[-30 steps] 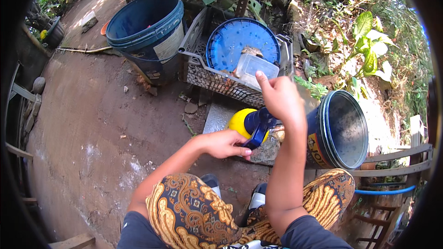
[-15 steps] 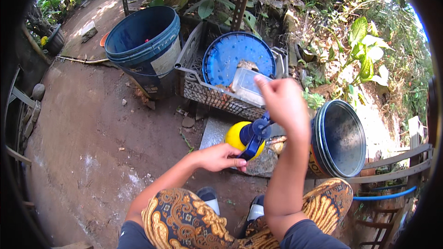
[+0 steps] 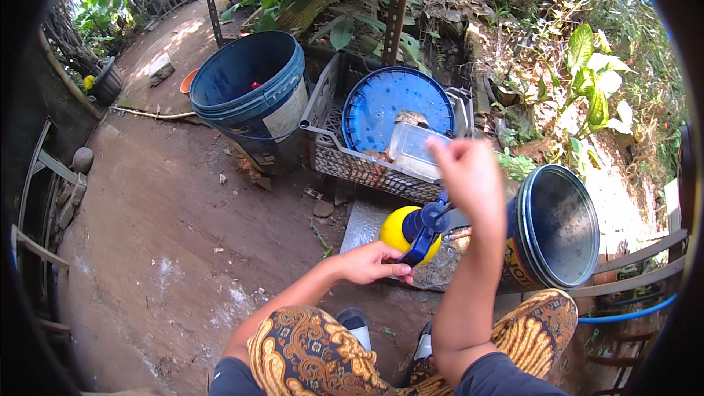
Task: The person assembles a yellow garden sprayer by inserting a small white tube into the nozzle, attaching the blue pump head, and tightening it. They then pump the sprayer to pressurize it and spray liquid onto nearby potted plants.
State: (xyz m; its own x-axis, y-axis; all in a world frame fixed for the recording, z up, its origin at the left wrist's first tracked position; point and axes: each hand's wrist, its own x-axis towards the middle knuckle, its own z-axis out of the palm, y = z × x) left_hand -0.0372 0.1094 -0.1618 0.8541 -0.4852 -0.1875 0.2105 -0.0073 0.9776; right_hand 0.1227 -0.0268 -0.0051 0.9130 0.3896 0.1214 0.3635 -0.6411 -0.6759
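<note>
A yellow pump sprayer with a dark blue head and handle stands tilted in front of me, over a grey slab. Its blue handle is gripped by my left hand, thumb and fingers closed at its lower end. Above the sprayer's head, my right hand is closed in a fist, slightly blurred. A thin dark rod runs from the head toward that fist, which hides the pump handle. Just behind the right hand lies a clear plastic container.
A grey crate holds a round blue lid behind the sprayer. A tall blue bucket stands left of it; another bucket leans open to the right. A perforated metal post rises behind, with plants beyond.
The whole view has shifted, so everything sits farther right and a little lower. Both hands keep their grips; the right fist stays over the sprayer.
</note>
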